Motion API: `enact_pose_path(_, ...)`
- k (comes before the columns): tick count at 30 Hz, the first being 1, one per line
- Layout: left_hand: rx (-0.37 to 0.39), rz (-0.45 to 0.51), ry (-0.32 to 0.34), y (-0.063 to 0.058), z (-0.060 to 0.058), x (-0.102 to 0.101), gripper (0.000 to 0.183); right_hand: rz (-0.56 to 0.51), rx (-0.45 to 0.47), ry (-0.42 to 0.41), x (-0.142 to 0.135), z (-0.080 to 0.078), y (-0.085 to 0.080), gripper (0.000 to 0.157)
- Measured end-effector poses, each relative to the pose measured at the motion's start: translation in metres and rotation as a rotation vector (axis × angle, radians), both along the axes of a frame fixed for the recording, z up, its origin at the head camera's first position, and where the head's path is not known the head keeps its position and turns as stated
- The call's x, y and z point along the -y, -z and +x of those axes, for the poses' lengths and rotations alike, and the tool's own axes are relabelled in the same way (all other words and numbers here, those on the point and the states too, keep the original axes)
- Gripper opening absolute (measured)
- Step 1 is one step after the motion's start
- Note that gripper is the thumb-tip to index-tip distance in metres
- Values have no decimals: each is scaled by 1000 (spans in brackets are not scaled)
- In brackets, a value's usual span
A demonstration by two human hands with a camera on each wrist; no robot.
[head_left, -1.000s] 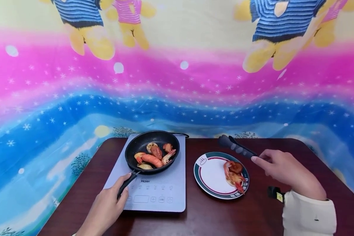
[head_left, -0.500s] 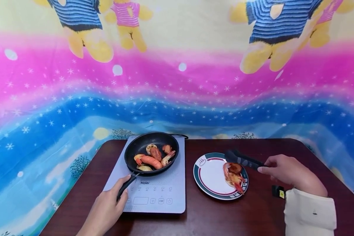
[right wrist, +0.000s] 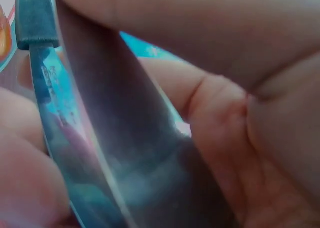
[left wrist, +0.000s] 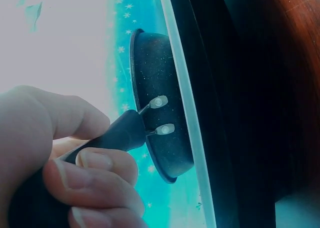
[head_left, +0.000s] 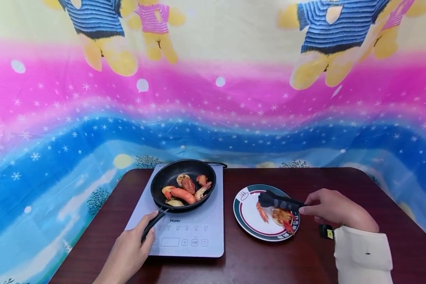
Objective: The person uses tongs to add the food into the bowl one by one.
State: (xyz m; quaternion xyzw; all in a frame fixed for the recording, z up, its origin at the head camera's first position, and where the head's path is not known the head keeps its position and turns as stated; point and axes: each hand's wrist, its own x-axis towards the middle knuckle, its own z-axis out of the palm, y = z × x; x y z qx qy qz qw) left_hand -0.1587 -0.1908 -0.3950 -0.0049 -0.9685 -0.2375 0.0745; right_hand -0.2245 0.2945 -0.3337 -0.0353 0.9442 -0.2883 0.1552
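Note:
My left hand (head_left: pixel 127 246) grips the black handle (head_left: pixel 152 227) of a small frying pan (head_left: pixel 165 177). In the left wrist view, thumb and fingers wrap that handle (left wrist: pixel 125 130), just behind the two metal rods joining it to the pan (left wrist: pixel 157 68). Several orange-pink prawn pieces (head_left: pixel 182 194) and a pale slice (head_left: pixel 174 202) lie in the pan. My right hand (head_left: pixel 337 209) holds tongs (head_left: pixel 284 203) with black tips low over the plate (head_left: pixel 246 217), partly covering the reddish prawns (head_left: pixel 282 217) there. Up close, the tongs' metal arms (right wrist: pixel 135 138) run between thumb and fingers.
The pan stands on a white Haier induction cooker (head_left: pixel 184 228), whose dark cord (head_left: pixel 218 162) shows at the back. A small black block with a yellow patch (head_left: pixel 326 231) is beside my right sleeve. The brown table (head_left: pixel 255 260) ends at a patterned cloth backdrop (head_left: pixel 213 114).
My right hand has brought the tongs down and left onto the prawns on the plate. One prawn piece there now shows farther left. The left hand and pan have stayed put.

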Motion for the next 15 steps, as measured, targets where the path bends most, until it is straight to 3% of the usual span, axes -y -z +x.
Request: enact_pose_path(15,-13,0,1,1,0,0,42,29,3,-47,19,-4,3,20)
